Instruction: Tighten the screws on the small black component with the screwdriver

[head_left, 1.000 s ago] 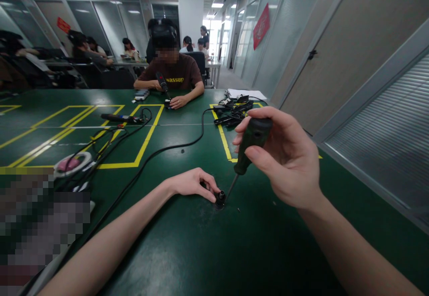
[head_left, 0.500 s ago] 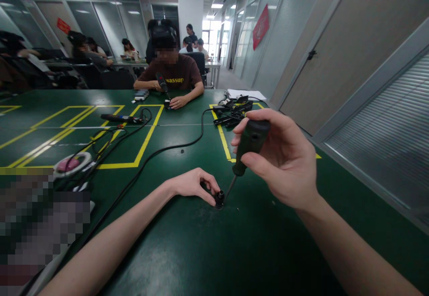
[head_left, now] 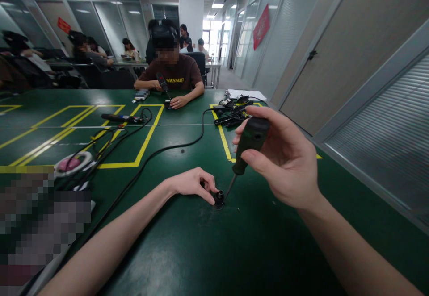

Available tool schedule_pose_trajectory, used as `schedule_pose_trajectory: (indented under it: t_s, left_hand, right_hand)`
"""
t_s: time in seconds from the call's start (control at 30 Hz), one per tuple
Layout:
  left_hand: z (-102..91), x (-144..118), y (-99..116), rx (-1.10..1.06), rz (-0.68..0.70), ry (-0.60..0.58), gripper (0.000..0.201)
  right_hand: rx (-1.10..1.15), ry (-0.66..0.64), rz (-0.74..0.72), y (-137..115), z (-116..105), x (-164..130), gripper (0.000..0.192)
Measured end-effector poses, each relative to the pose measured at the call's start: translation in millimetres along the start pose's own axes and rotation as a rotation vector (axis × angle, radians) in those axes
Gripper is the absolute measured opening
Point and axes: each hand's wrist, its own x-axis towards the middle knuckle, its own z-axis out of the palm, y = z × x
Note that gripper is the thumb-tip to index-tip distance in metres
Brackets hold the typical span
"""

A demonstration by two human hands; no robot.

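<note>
Left fingers (head_left: 210,183): bent into a rounded loop, thumb and forefinger of our left hand (head_left: 187,183) drawn nearly together at the tips, with a small black part (head_left: 219,198) held at their ends.
Part's place: just right of our left fingertips and touching them, down on the green table (head_left: 201,260); its upper end and right side stand clear of the fingers.
Part's look: dark, short and roughly cylindrical, standing about upright; the top narrows to a tube with a paler round rim, while the lower end looks broader. We see a faint shine around its foot, too small to make out.
Screwdriver (head_left: 251,144): its thin gray shaft slants down and leftward to end just beside the part's right side; we cannot tell whether the tip touches it. The thick handle, dark green to black, tilts with its butt up and to the right.
Right fingers (head_left: 259,160): wrapped round that handle, thumb along the near side, forefinger arched over the butt, other fingertips showing past its left edge; our right hand (head_left: 293,171) stays apart from the part.
</note>
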Motion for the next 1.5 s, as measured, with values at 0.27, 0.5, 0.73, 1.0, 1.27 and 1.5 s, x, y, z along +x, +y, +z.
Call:
schedule_pose_trajectory:
  t_s: [0.27, 0.5, 0.73, 1.0, 1.27, 1.5]
  left_hand:
    - [-0.1, -1, 1, 0.023, -0.011, 0.005, 0.047]
    - [-2.4, -2, 0, 0.05, -0.023, -0.004, 0.044]
    - [-3.4, -2, -2, 0.065, -0.006, -0.007, 0.043]
    - [-3.7, -3, 1, 0.065, -0.029, -0.011, 0.043]
    - [-0.7, -4, 9, 0.026, -0.016, -0.031, 0.035]
    - [2.2, -4, 9, 0.077, -0.01, -0.009, 0.045]
  right_hand:
    - [0.053, -0.048, -0.005, -1, 1, -1, 0.042]
    - [0.012, 0.025, -0.054, 1, 0, 1, 0.038]
    - [0.001, 0.025, -0.033, 0, 1, 0, 0.039]
    - [0.019, -0.029, -0.003, -2, 1, -2, 0.042]
    - [0.024, 0.025, -0.065, -1, 0, 2, 0.036]
    - [-0.056, 0.055, -0.058, -4, -1, 2, 0.035]
